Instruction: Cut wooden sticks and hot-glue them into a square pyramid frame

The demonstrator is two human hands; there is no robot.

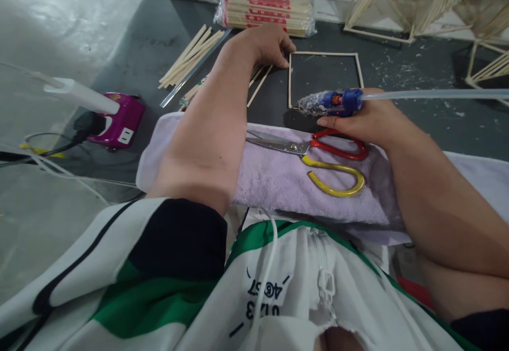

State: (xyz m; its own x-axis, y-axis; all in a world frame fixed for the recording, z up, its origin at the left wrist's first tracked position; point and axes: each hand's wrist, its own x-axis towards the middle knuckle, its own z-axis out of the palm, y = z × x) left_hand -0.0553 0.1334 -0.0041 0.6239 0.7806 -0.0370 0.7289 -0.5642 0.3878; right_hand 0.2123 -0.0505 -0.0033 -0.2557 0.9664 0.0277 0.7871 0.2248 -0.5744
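Observation:
A square outline of thin wooden sticks (323,53) lies flat on the dark table. My left hand (272,46) is at its far left corner, the fingers closed around the corner. My right hand (368,115) grips a blue hot glue gun (342,102), its nozzle at the near left corner of the stick frame. Strings of dried glue cover the gun's front, and a long clear glue stick (429,94) runs out of its back. The gun and hand block the frame's near side, so I cannot tell whether a stick lies there. Scissors (294,147) with red and yellow handles lie just below.
A lilac towel (274,181) lies along the table's near edge. Loose sticks (191,59) are on the left, with a wrapped stick bundle (266,11) behind. A magenta power adapter (123,120) with cords sits at the left edge. Stick structures (397,35) stand back right.

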